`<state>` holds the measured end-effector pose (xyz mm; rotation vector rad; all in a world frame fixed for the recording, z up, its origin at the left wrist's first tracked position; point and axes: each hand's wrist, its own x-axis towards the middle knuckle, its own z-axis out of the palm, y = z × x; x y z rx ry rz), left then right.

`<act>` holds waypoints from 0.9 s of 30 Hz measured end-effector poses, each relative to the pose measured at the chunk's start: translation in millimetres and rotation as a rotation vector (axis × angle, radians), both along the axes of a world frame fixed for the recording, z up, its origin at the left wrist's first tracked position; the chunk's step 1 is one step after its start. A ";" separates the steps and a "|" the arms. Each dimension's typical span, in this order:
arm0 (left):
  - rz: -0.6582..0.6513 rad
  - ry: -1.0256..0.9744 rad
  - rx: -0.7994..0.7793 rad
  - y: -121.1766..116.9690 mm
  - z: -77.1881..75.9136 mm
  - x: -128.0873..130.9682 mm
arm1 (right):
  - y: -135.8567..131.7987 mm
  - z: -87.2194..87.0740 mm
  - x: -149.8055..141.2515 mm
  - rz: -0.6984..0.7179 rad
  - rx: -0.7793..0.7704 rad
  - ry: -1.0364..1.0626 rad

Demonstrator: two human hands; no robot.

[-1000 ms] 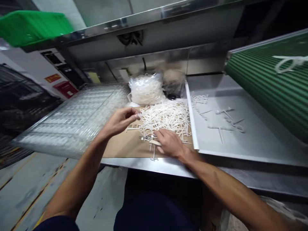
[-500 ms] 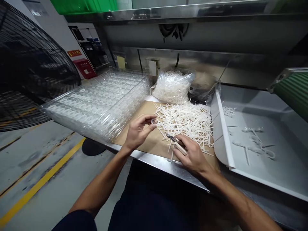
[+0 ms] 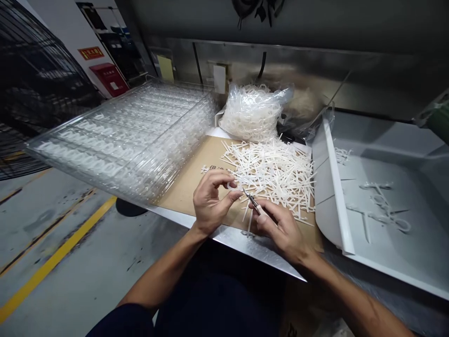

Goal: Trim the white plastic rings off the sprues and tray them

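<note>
My left hand [image 3: 210, 199] pinches a small white plastic ring piece [image 3: 229, 186] between thumb and fingers, just above the brown cardboard sheet [image 3: 191, 185]. My right hand [image 3: 278, 227] grips a small metal cutter [image 3: 253, 202] whose tip points at that piece. Both hands meet at the near edge of a heap of white plastic sprue sticks [image 3: 275, 171] lying on the cardboard.
A stack of clear plastic blister trays [image 3: 122, 135] lies to the left. A clear bag of white plastic rings [image 3: 252, 112] stands behind the heap. On the right, a grey metal tray [image 3: 386, 224] holds a few white pieces. The steel bench edge [image 3: 245, 248] runs under my hands.
The view has swung down and closer. My left hand has drawn nearer to my right, bringing the white piece to the cutter tip. The right hand has lifted the cutter off the cardboard.
</note>
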<state>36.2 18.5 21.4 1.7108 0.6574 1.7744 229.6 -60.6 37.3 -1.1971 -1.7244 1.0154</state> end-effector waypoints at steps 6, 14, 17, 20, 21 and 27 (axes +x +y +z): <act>0.048 0.016 -0.158 0.1 -0.8 -3.7 | -1.4 1.7 -0.7 -0.029 0.064 -0.047; 0.066 -0.112 -0.485 22.4 1.9 -15.9 | -3.3 -4.1 -0.7 -0.042 0.278 -0.126; -0.052 -0.195 -0.640 21.8 -0.6 -16.6 | -1.5 -5.9 -2.0 -0.042 0.262 -0.170; -0.143 -0.232 -0.744 12.6 -0.7 -12.2 | 0.7 -7.0 -3.4 -0.056 0.204 -0.215; -0.159 -0.236 -0.770 8.9 -0.1 -10.0 | 1.3 -7.5 -3.6 -0.066 0.190 -0.226; -0.243 -0.275 -0.841 -7.2 1.0 3.4 | 2.0 -11.4 -3.5 -0.105 0.129 -0.240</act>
